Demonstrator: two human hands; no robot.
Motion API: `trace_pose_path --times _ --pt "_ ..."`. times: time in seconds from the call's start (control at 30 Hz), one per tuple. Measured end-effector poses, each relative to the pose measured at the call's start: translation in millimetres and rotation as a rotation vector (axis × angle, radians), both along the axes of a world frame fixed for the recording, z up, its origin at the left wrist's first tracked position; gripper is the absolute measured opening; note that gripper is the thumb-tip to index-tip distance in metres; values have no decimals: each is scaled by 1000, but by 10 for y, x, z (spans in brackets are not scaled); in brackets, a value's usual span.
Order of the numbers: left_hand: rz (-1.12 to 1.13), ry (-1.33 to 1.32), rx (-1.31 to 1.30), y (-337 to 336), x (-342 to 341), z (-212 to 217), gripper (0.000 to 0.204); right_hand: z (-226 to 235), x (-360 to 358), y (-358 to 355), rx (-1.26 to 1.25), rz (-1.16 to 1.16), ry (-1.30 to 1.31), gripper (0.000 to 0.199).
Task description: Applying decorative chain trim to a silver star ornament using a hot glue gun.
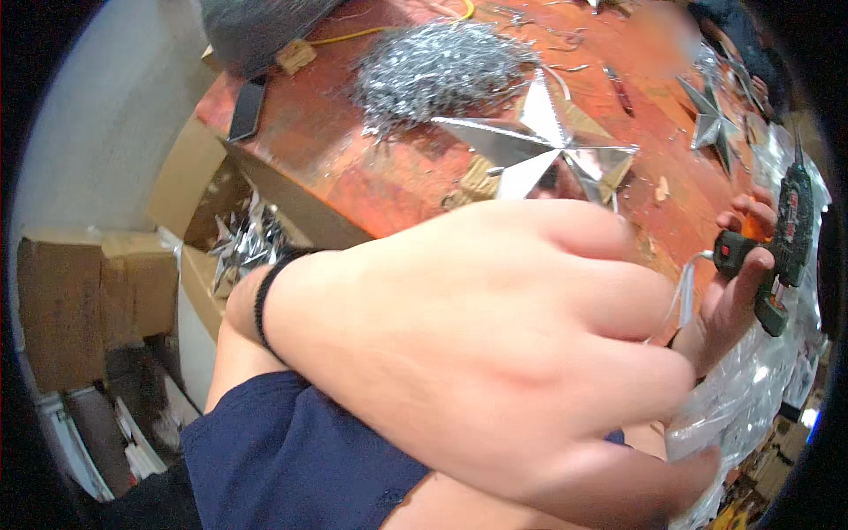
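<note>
My left hand point(495, 344), a black band around its wrist, fills the middle close to the camera. Its fingers curl inward and their tips are hidden, so whatever they may hold does not show. Off to the right, my right hand point(742, 283) grips a dark hot glue gun point(793, 216) with an orange trigger, its nozzle pointing up. A pale cord runs from the gun's handle. Beyond my left hand, a shiny silver five-pointed star point(561, 141) lies on the red-orange worktable point(389, 181). My left hand covers the star's near edge in this view.
Behind the star lies a heap of thin silver strips point(442, 71). An open carton point(190, 168) of silver pieces stands left of the table, near stacked cardboard boxes point(97, 300). A phone point(247, 109) rests at the table edge. Another star point(712, 122) and clear plastic point(738, 415) are rightward; a person sits far right.
</note>
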State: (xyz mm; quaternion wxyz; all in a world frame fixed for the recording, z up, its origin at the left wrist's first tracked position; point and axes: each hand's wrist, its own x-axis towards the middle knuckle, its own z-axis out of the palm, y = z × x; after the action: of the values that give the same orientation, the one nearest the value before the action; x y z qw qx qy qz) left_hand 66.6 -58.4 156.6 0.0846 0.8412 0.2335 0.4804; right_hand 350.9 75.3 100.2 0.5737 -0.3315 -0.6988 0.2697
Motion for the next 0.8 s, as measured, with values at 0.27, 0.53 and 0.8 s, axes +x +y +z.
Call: trace_pose_path --times 0.27,0.53,0.8 --pt "-32 22 -128 -46 -409 46 18 -199 57 190 -123 91 20 63" --pt "138 -774 -708 -166 -1133 -827 13 -233 -89 200 -95 81 12 59" --pt "278 -1161 -913 -513 -1323 -1280 14 -280 12 278 -126 121 34 56"
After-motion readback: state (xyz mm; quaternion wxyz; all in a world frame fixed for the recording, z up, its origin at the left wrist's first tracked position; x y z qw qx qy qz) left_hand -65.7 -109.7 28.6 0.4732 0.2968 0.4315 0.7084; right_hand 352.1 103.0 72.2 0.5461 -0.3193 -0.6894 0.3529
